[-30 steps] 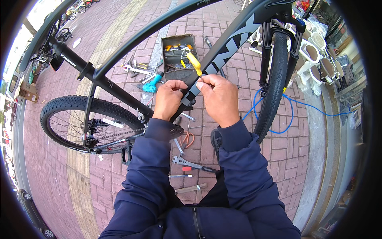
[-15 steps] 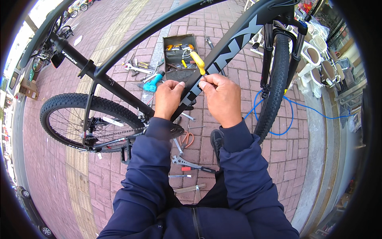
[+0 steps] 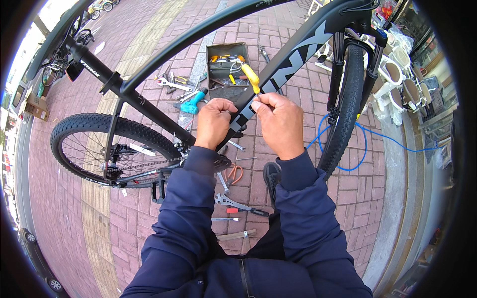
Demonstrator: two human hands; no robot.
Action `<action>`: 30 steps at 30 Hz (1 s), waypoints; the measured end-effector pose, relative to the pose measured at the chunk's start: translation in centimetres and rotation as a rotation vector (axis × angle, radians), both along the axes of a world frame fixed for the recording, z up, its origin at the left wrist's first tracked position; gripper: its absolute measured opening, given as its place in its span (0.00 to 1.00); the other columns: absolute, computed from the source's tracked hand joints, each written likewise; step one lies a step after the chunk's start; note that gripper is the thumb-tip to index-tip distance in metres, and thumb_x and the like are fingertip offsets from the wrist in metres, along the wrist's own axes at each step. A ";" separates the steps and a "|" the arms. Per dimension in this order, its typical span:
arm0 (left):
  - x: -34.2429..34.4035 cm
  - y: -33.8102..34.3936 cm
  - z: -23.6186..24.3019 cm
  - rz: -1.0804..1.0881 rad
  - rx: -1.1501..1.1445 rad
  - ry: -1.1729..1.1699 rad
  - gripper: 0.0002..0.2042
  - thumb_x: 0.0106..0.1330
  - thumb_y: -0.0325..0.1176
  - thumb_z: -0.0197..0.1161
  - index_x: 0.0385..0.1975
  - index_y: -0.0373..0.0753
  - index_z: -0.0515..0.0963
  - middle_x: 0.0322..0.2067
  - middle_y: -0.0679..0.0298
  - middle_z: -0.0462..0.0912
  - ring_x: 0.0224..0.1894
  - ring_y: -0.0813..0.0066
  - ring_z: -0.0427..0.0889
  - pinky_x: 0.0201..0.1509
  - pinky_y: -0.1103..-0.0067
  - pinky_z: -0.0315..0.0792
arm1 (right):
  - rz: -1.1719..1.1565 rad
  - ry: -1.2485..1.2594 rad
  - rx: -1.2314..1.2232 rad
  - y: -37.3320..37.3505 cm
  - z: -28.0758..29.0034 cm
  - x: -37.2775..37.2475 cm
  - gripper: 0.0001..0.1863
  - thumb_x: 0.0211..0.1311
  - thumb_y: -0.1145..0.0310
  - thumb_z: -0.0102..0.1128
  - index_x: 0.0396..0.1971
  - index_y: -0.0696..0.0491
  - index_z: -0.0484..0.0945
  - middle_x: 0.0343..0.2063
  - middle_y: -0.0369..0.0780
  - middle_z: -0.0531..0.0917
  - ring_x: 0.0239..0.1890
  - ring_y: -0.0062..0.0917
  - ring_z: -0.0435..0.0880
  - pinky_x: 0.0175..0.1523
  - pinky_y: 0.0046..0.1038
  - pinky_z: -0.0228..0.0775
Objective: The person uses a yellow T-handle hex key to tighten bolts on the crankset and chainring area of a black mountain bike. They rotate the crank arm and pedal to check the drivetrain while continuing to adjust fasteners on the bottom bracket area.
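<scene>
The black mountain bike frame (image 3: pixel 290 58) stands across in front of me, its sloping lower tube between my hands. My right hand (image 3: pixel 282 121) is closed on the shaft of a yellow-handled screwdriver (image 3: pixel 251 78), whose handle points up and away. The shaft's tip is hidden by the fingers. On the lower left side of that tube, my left hand (image 3: pixel 213 121) is closed, thumb and fingertips bent in toward the frame. Whatever it pinches there, if anything, is hidden. Its knuckles sit close to the right hand's fingertips.
An open metal toolbox (image 3: pixel 227 92) stands beyond the tube, with a teal power tool (image 3: pixel 192 103) and several wrenches beside it. Orange-handled pliers (image 3: pixel 234 174) and an adjustable wrench (image 3: pixel 233 202) lie near my feet. A blue hose (image 3: pixel 392 140) runs right of the front tire (image 3: pixel 346 104), toward white child seats (image 3: pixel 390 74).
My left hand has rolled inward, its thumb now turned toward the tube. The right hand and screwdriver have shifted slightly to the right.
</scene>
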State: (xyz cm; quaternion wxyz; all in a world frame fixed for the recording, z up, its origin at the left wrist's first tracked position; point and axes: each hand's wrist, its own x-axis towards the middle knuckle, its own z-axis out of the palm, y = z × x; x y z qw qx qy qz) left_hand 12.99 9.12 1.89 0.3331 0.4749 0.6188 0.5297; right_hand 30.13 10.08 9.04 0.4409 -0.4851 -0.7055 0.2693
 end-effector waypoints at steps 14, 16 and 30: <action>-0.1 0.3 -0.9 0.091 0.012 -0.037 0.06 0.66 0.26 0.65 0.36 0.30 0.85 0.31 0.63 0.87 0.33 0.80 0.82 0.40 0.81 0.76 | -0.006 0.001 0.010 0.0 0.0 0.1 0.08 0.62 0.70 0.67 0.37 0.58 0.87 0.22 0.41 0.84 0.24 0.25 0.82 0.33 0.28 0.72; -0.2 0.1 -0.6 0.061 -0.150 0.067 0.07 0.65 0.23 0.62 0.38 0.30 0.85 0.34 0.62 0.88 0.36 0.80 0.83 0.43 0.81 0.76 | -0.008 -0.006 0.007 0.0 0.0 0.1 0.08 0.62 0.70 0.67 0.37 0.58 0.87 0.22 0.41 0.84 0.24 0.25 0.82 0.33 0.28 0.72; -0.2 0.0 -0.5 0.007 -0.061 0.053 0.07 0.66 0.27 0.65 0.38 0.29 0.85 0.33 0.59 0.89 0.34 0.75 0.86 0.41 0.78 0.78 | -0.007 -0.013 0.009 0.1 -0.1 0.1 0.08 0.62 0.71 0.67 0.37 0.59 0.87 0.22 0.41 0.85 0.24 0.23 0.82 0.33 0.27 0.72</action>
